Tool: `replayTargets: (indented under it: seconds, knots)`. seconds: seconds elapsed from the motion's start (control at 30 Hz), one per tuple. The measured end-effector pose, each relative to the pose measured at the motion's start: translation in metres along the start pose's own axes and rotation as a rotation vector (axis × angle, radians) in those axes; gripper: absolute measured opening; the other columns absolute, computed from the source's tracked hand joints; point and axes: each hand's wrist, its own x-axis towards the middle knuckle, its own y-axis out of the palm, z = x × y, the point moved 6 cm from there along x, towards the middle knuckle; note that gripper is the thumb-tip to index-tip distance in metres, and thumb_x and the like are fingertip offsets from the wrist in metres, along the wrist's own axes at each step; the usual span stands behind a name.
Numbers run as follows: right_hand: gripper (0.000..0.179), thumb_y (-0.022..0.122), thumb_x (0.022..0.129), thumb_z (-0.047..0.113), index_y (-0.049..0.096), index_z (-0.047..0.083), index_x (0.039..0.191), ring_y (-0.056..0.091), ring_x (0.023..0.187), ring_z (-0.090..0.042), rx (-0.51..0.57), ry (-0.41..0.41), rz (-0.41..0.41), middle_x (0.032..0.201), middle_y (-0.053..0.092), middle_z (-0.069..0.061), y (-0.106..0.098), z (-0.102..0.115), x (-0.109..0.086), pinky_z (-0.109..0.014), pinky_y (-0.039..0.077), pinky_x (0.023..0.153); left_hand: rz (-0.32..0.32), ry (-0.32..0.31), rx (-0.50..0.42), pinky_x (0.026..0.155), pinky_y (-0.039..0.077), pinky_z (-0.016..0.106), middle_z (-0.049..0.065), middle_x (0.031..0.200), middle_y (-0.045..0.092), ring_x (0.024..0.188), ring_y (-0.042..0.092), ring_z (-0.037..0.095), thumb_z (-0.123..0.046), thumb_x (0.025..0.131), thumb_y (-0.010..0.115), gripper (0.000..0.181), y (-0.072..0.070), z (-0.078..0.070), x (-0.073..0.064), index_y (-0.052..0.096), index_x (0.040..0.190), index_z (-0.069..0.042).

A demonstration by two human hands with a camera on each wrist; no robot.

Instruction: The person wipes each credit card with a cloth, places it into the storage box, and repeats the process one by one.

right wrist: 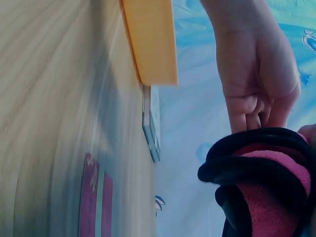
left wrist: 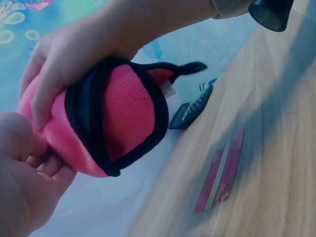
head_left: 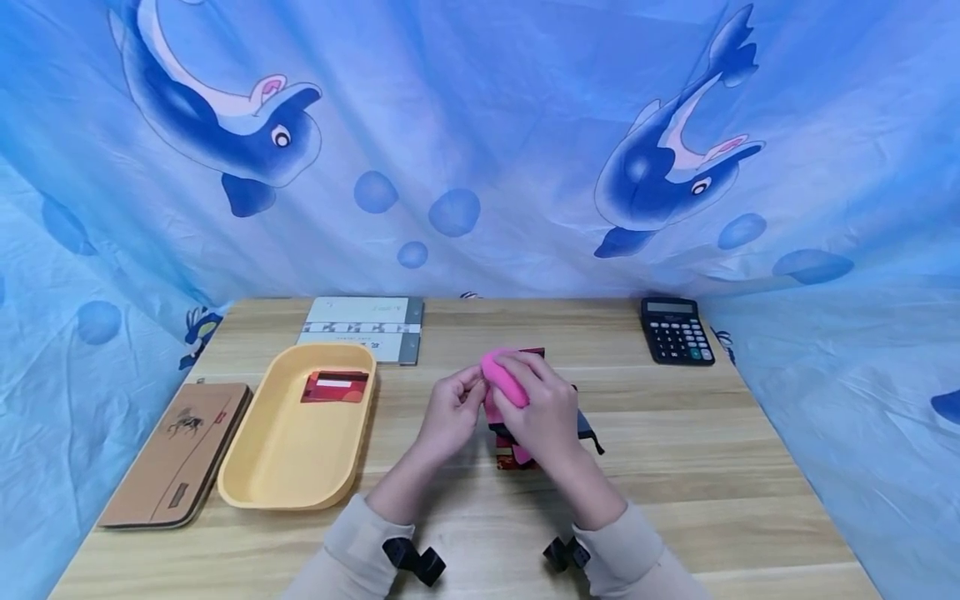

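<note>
Both hands hold a pink plush item (left wrist: 128, 113) with thick black edging and a black strap end, raised over the table. Curled around its rounded pink part are the fingers of the right hand (head_left: 543, 408). My left hand (head_left: 453, 408) pinches the same item at its left side, thumb and fingertips close together. In the left wrist view its black-trimmed opening faces the camera, showing a pink lining. On the wood below lies a flat red card-like piece (left wrist: 219, 173) with a pale stripe, partly covered by hands and plush in the head view.
Left of the hands stands a yellow tray (head_left: 288, 467) with red cards (head_left: 335, 387) inside. Beside it lies a brown case (head_left: 180, 454). A white and grey box (head_left: 360, 329) sits at the back edge, and a black calculator (head_left: 677, 332) at back right.
</note>
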Motion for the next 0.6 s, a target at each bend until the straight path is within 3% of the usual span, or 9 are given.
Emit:
replayTargets:
  seconds: [0.07,0.13,0.37,0.6]
  knots:
    - [0.029,0.082,0.077,0.01,0.078,0.006,0.106,0.073,0.076,-0.027,-0.019,0.022,-0.017,0.103,0.074,-0.011,-0.003,-0.007,-0.001,-0.038,0.06,0.055,-0.007,-0.013,-0.024,0.076,0.058,0.02,0.015,0.107,0.074,0.086,0.071,0.017,-0.001,0.103,0.054,0.027,-0.001,0.0,0.0,0.066,0.127,0.002]
    - [0.031,0.083,0.077,0.009,0.077,0.006,0.107,0.073,0.077,-0.028,-0.035,0.049,-0.028,0.102,0.074,-0.012,-0.006,-0.014,-0.002,-0.039,0.061,0.058,-0.015,-0.03,-0.051,0.09,0.057,0.026,0.016,0.116,0.073,0.101,0.072,0.022,-0.003,0.103,0.054,0.027,-0.003,0.0,0.0,0.065,0.128,0.003]
    - [0.032,0.083,0.08,0.012,0.077,0.005,0.11,0.073,0.085,-0.029,-0.076,0.155,-0.012,0.104,0.073,-0.013,-0.018,-0.04,-0.006,-0.046,0.062,0.067,-0.039,-0.042,-0.11,0.093,0.056,0.029,0.018,0.117,0.072,0.103,0.073,0.028,-0.001,0.103,0.054,0.027,-0.012,0.003,-0.003,0.064,0.127,0.005]
    - [0.035,0.086,0.078,0.012,0.077,0.006,0.111,0.073,0.088,-0.032,-0.094,0.207,-0.023,0.105,0.073,-0.014,-0.026,-0.059,-0.011,-0.05,0.061,0.068,-0.134,-0.049,-0.179,0.09,0.057,0.03,0.025,0.117,0.07,0.099,0.073,0.034,-0.001,0.104,0.052,0.027,-0.028,0.004,-0.005,0.061,0.128,0.009]
